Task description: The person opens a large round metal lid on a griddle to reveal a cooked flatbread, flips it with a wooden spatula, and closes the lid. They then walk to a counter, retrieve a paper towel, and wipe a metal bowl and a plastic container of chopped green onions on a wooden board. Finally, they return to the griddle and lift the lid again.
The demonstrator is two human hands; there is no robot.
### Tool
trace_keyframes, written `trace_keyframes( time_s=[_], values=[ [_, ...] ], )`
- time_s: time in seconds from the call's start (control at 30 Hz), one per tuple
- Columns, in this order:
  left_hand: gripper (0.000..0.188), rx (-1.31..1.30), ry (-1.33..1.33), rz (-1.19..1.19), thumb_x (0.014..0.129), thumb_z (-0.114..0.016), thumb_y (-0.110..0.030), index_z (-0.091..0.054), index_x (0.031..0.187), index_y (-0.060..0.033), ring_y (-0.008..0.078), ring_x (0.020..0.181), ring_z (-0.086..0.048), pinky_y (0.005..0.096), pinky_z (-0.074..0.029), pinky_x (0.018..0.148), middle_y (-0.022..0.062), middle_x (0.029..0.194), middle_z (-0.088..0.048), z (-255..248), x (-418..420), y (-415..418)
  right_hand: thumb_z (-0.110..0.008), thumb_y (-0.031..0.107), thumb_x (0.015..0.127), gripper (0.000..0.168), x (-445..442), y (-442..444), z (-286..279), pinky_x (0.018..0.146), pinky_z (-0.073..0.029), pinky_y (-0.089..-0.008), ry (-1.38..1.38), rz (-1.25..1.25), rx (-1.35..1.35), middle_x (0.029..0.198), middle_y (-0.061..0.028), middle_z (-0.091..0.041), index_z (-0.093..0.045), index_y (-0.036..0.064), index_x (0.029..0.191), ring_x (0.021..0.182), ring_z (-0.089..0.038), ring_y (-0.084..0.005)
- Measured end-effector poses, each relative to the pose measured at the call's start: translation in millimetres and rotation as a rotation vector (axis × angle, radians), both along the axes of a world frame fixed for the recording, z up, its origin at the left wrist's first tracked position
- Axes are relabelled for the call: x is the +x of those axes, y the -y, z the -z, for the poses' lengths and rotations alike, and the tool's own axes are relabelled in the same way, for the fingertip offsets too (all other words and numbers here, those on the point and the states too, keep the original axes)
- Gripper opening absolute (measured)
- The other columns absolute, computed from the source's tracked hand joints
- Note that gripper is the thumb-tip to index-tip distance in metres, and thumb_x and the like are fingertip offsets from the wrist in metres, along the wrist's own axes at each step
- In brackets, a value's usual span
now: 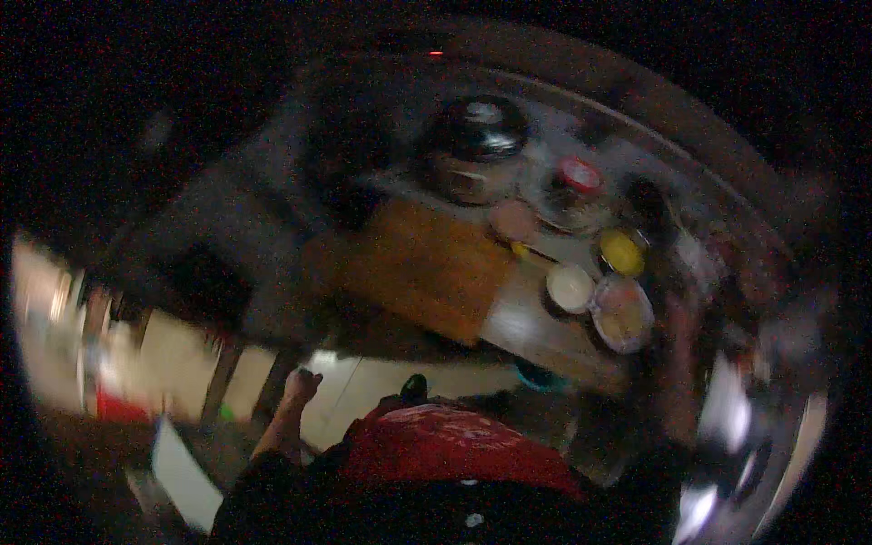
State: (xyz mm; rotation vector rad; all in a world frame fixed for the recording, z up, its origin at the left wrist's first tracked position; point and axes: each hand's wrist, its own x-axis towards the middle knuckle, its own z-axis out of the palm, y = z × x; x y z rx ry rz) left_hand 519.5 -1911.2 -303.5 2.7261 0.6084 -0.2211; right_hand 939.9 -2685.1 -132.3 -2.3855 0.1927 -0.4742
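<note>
My left hand hangs low beside my body, below the counter's front edge, with its fingers curled; whether anything is in it cannot be told. My right hand is out of view. Before me, in dim light, an orange-brown board or mat lies on the counter. To its right stand a small white bowl, a bowl with yellow contents and a plastic-lined bowl or bag of pale food. A pinkish round thing touches the board's back right side.
A dark, shiny rounded pot or lid stands at the back, with a red-topped container to its right. Below the counter's front edge is a teal basin or container. A pale tiled floor shows near my feet. The picture is dark and blurred.
</note>
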Motion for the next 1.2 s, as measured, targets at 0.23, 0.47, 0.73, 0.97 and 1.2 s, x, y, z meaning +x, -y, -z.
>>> trace_keyframes(
  time_s=[0.23, 0.47, 0.73, 0.97, 1.2],
  values=[
    [0.050, -0.322, -0.191, -0.643, 0.085, -0.061, -0.048, -0.066, 0.092, 0.0014, 0.0353, 0.091, -0.062, 0.0446, -0.049, 0.079, 0.0199, 0.096, -0.066, -119.1, 7.1, 251.3, -0.065, 0.015, 0.083, 0.028, 281.4, -53.9, -30.2, 0.081, -0.050, -0.0358, 0.070, -0.304, -0.233, 0.108, -0.0140, -0.062, -0.060, 0.001, 0.108, 0.095, -0.062, -0.0246],
    [0.050, -0.425, -0.304, -0.784, 0.086, -0.060, -0.046, -0.066, 0.106, -0.0003, 0.0349, 0.094, -0.063, 0.0428, -0.050, 0.081, 0.0198, 0.106, -0.065, -111.0, -9.4, 344.4, -0.066, 0.012, 0.081, 0.026, 341.5, -164.9, -49.4, 0.077, -0.051, -0.0356, 0.135, -0.496, -0.294, 0.104, -0.0134, -0.062, -0.060, 0.002, 0.104, 0.093, -0.062, -0.0254],
    [0.054, -0.733, 0.196, -0.980, 0.087, -0.057, -0.051, -0.063, 0.114, -0.0044, 0.0243, 0.089, -0.065, 0.0375, -0.051, 0.079, 0.0108, 0.103, -0.067, -190.7, 65.4, 328.8, -0.067, 0.009, 0.078, 0.025, 140.2, -296.7, -97.1, 0.073, -0.052, -0.0355, 0.326, -1.249, 0.111, 0.100, -0.0128, -0.061, -0.060, 0.004, 0.101, 0.090, -0.063, -0.0262],
    [0.067, -1.974, 1.162, -0.829, 0.087, -0.056, -0.055, -0.044, 0.135, -0.0086, 0.0316, 0.112, -0.055, 0.0496, -0.044, 0.095, 0.0146, 0.131, -0.052, -196.8, 61.1, 283.4, -0.069, 0.007, 0.076, 0.024, -120.7, -448.9, -102.0, 0.069, -0.053, -0.0354, 0.155, -2.331, 0.067, 0.097, -0.0122, -0.061, -0.059, 0.005, 0.098, 0.087, -0.063, -0.0270],
    [0.066, -1.669, 1.618, -0.701, 0.086, -0.060, -0.042, -0.038, 0.137, -0.0065, 0.0319, 0.118, -0.051, 0.0481, -0.040, 0.099, 0.0149, 0.130, -0.051, -246.4, -38.9, 229.9, -0.070, 0.012, 0.077, 0.032, -240.1, -532.9, -88.5, 0.072, -0.054, -0.0387, -0.015, -2.612, 0.056, 0.102, -0.0152, -0.061, -0.059, 0.003, 0.106, 0.088, -0.064, -0.0278]
  ],
)
